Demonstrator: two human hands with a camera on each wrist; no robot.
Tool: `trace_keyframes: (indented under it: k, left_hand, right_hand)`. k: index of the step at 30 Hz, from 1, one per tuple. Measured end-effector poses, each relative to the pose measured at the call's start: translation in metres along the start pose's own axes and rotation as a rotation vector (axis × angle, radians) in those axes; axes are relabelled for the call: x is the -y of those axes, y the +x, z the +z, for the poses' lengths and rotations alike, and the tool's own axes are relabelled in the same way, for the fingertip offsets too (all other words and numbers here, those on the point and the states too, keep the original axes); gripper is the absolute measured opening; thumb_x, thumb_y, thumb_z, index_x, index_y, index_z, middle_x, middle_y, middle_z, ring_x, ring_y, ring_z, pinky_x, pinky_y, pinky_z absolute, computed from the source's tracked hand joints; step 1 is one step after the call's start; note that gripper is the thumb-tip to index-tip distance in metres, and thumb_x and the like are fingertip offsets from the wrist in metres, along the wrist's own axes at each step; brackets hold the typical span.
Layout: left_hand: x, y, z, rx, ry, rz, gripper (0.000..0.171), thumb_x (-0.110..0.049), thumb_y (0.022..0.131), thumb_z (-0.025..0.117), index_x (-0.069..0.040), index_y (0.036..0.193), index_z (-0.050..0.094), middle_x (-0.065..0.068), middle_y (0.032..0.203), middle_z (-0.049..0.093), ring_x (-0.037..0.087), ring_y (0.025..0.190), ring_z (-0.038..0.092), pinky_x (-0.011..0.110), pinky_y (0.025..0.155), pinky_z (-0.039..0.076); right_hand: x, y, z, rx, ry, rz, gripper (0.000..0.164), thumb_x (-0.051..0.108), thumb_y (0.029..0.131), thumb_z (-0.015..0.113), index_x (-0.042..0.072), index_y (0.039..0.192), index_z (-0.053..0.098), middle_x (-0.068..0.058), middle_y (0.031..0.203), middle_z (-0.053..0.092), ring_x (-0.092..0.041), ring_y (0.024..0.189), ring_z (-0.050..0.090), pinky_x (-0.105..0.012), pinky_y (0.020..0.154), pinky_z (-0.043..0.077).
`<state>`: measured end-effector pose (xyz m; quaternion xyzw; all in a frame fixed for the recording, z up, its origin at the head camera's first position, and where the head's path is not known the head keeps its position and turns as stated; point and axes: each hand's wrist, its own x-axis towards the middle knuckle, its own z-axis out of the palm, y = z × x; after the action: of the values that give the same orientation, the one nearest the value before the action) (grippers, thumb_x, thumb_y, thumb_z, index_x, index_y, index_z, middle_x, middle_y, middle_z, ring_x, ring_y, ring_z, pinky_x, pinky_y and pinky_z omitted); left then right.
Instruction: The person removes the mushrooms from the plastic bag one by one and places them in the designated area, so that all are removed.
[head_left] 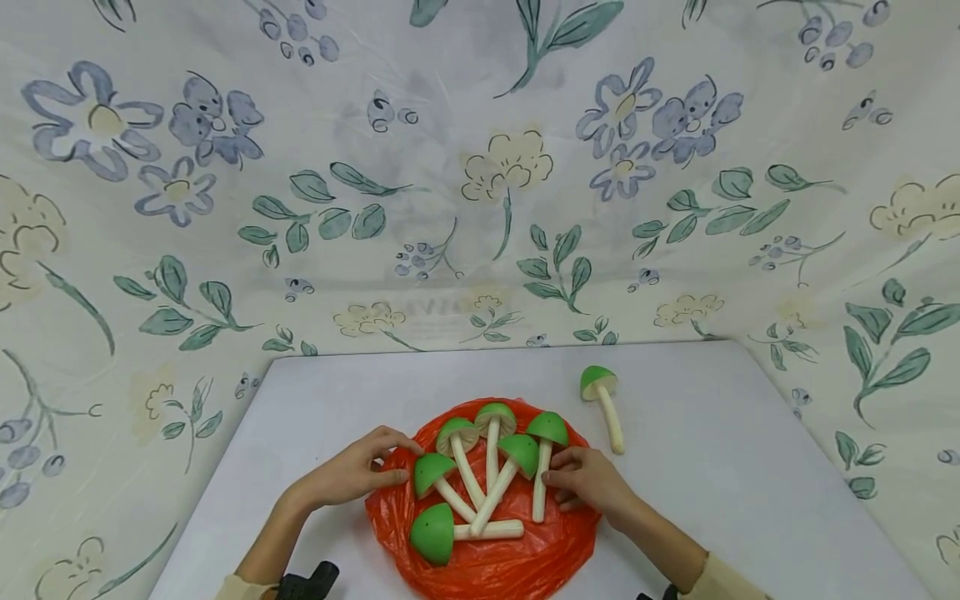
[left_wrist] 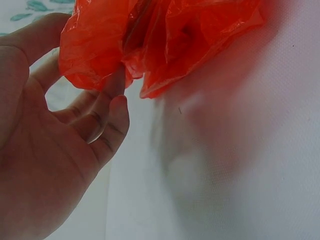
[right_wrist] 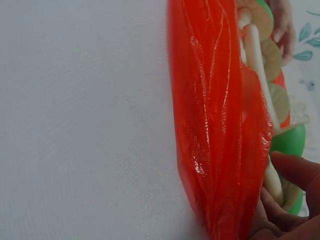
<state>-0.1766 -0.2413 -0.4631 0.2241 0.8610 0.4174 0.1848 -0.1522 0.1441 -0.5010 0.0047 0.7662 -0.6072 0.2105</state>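
Pinching the red plastic bag (head_left: 525,571) at its left rim with the left hand (head_left: 360,468) and, inside its right rim, a green-capped toy mushroom (head_left: 548,428) with the right hand (head_left: 596,485).

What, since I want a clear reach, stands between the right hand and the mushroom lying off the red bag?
Nothing visible: in the head view, only bare white tabletop separates the right hand from the mushroom beyond the red bag.
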Motion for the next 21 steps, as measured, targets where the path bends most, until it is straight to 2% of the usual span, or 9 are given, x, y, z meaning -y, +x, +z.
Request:
trace_keyframes:
  k: [7,21]
  left_hand:
    - [0.0001,0.0002,-0.0006,-0.002,0.001,-0.004,0.028,-0.024,0.095,0.07,-0.021,0.123,0.067,0.009,0.128,0.053,0.029,0.117,0.049,0.043,0.09,0.047]
    - [0.0003,0.0017,-0.0014,0.005,0.008,0.0,0.028,-0.025,0.096,0.07,-0.021,0.124,0.067,0.01,0.128,0.053,0.028,0.117,0.05,0.044,0.091,0.047]
  right_hand:
    - [-0.0008,0.0036,0.0015,0.019,0.004,0.012,0.043,0.02,0.09,0.075,-0.008,0.118,0.059,-0.013,0.084,0.067,-0.017,0.066,0.065,-0.032,0.061,0.059]
    - [-0.0005,0.0031,-0.0006,0.047,0.05,-0.002,0.039,0.016,0.091,0.071,-0.007,0.118,0.055,-0.011,0.091,0.067,-0.019,0.072,0.066,-0.032,0.062,0.059]
